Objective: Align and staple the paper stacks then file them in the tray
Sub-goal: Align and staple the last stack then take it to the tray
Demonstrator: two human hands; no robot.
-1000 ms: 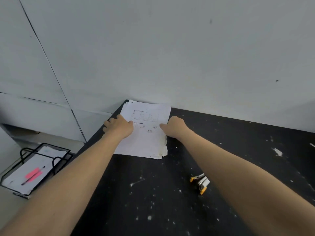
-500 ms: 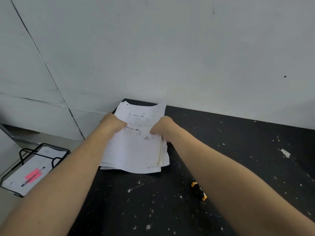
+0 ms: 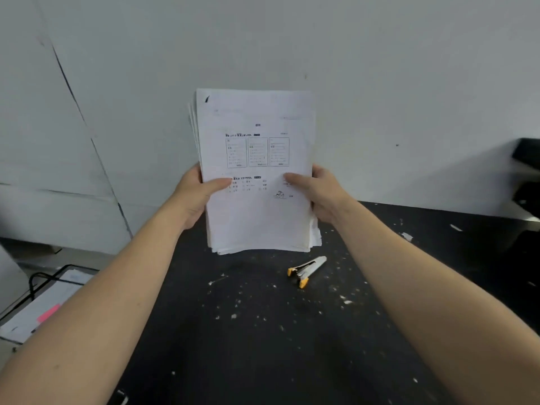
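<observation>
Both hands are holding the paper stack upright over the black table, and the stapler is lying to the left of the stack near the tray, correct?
Not quite. The head view shows the stapler lying on the black table below and to the right of the paper stack, far from the tray at the left edge. The rest holds: left hand and right hand grip the stack upright by its sides.
</observation>
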